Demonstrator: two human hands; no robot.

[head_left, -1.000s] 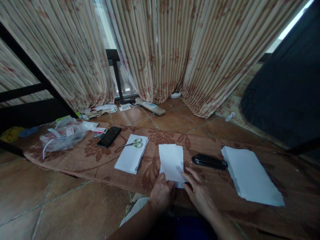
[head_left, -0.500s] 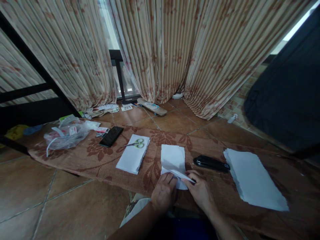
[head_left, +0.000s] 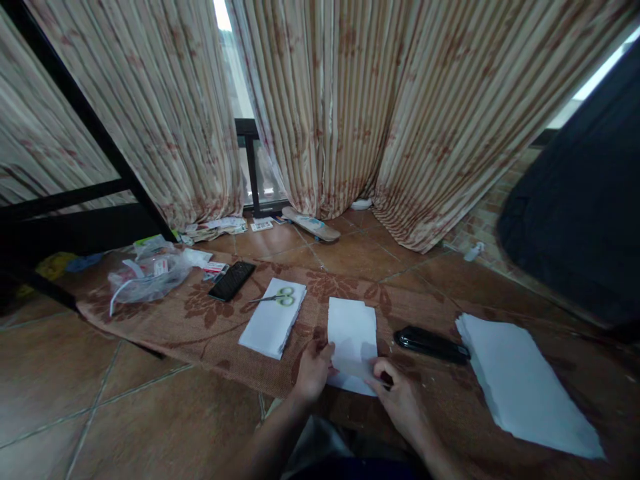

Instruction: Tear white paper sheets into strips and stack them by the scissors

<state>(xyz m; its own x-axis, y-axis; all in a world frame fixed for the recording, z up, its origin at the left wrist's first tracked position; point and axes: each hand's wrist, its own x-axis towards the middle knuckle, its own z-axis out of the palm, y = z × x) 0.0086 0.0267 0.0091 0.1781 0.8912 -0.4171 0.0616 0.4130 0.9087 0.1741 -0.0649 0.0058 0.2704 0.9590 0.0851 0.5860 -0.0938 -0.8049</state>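
A folded sheet of white paper [head_left: 356, 366] is held low over a small pile of white paper [head_left: 351, 323] on the cloth-covered surface. My right hand [head_left: 397, 395] pinches its right end between thumb and fingers. At its left end, my left hand [head_left: 314, 372] has thumb and fingers closed on the edge. To the right of the pile lies a black stapler [head_left: 431, 344]. Green-handled scissors [head_left: 284, 297] rest on another paper stack [head_left: 267, 331] to the left.
A larger stack of white sheets [head_left: 530, 387] lies at the right. Further left are a black phone [head_left: 232, 281] and a clear plastic bag [head_left: 153, 275] with things inside. Beyond the patterned cloth [head_left: 210, 333], a skateboard [head_left: 311, 224] sits on the tiled floor by the curtains.
My left hand has shifted from pressing on the folded paper to gripping its left edge. The folded sheet now lies flatter between both hands. The whole view has tilted slightly.
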